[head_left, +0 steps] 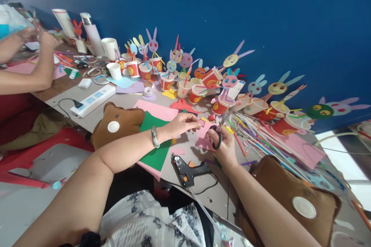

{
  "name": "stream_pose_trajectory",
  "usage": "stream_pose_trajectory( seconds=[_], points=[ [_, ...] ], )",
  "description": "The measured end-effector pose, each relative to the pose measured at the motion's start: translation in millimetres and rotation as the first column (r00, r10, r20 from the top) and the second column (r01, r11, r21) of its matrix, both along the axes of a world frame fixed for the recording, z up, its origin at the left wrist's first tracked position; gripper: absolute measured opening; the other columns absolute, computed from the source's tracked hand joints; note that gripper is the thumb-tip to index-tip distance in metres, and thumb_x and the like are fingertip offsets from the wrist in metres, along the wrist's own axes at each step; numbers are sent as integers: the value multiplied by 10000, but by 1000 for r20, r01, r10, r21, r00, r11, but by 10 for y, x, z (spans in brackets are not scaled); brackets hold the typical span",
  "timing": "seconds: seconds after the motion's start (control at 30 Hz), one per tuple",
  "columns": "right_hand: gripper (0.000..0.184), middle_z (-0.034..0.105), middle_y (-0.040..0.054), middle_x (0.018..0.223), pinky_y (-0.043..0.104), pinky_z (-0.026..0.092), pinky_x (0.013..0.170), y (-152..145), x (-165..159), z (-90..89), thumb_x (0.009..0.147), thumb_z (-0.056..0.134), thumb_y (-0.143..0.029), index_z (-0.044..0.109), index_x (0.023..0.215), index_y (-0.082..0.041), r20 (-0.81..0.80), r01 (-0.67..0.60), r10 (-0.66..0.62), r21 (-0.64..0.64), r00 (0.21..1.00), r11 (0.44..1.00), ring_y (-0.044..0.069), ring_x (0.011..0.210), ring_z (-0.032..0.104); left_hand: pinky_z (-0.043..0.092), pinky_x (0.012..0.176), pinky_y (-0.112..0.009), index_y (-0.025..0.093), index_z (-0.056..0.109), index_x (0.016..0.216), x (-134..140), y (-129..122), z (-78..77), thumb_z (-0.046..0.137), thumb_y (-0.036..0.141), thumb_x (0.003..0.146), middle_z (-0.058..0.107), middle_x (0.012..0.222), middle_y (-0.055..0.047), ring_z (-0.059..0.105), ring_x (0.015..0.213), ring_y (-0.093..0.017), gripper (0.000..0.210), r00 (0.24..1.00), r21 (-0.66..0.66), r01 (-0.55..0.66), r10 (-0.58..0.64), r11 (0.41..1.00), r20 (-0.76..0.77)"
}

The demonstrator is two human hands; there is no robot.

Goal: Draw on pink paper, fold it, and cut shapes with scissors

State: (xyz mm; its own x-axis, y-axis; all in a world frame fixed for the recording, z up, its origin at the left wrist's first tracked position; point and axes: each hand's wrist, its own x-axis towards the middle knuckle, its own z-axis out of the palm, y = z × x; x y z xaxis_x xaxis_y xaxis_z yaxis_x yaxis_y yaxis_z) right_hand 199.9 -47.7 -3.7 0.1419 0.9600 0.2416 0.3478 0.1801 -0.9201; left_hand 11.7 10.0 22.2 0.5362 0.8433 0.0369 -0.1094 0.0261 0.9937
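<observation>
My left hand (185, 123), with a bangle on the wrist, pinches a small pink paper piece (201, 123) between thumb and fingertips. To its right, my right hand (226, 147) grips scissors by their black handle loops (219, 141), blades angled up and away from me. A gap separates the scissors from the small piece. Below both hands lies a pink paper sheet (204, 139) on the table. A black glue gun (188, 171) rests nearer to me, nozzle pointing away. Green paper (158, 152) lies partly under my left forearm.
Paper cups with rabbit-faced figures (222, 104) line the blue wall. Coloured pipe cleaners (261, 139) lie right of my hand. Brown cushions (116, 121) (290, 197) flank me. A white power strip (93, 101) sits left. Another person's hands (48, 40) work at the far left.
</observation>
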Motion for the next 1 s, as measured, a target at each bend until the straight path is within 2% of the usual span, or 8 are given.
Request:
stream_pose_trajectory(
  seconds=[0.17,0.33,0.43,0.67,1.0],
  points=[
    [421,559,-11,613,294,389,532,-17,-68,63,674,816,-564,576,711,-220,-34,-135,132,-98,991,986,151,560,483,405,679,-264,137,611,709,-7,-9,49,733,400,759,596,691,-1,523,680,-98,294,996,-12,-88,88,996,27],
    [460,602,7,597,298,396,526,-33,-87,66,722,755,-640,566,703,-221,-19,-241,242,-183,970,953,163,549,527,414,693,-264,131,629,750,-34,-41,116,701,393,782,637,751,-21,535,704,-101,273,990,2,-131,131,991,52],
    [460,616,8,611,294,407,542,-42,-80,61,731,752,-640,569,715,-217,-10,-274,277,-193,961,942,167,577,544,418,697,-264,135,616,728,-29,-49,111,709,381,772,651,762,-24,525,680,-92,267,989,-4,-129,128,992,78],
    [488,602,-2,617,274,375,532,-51,-73,56,723,744,-662,583,720,-201,31,-273,285,-203,958,940,146,576,502,412,702,-266,144,599,711,7,-43,6,715,371,754,585,670,12,519,684,-96,258,990,21,-118,116,993,83],
    [530,539,-21,610,261,359,533,-46,-67,27,711,731,-689,551,708,-190,6,-260,268,-221,964,940,123,565,443,427,725,-273,144,589,696,13,-56,25,751,394,730,612,690,6,530,687,-94,300,984,-8,-120,120,993,131]
  ],
)
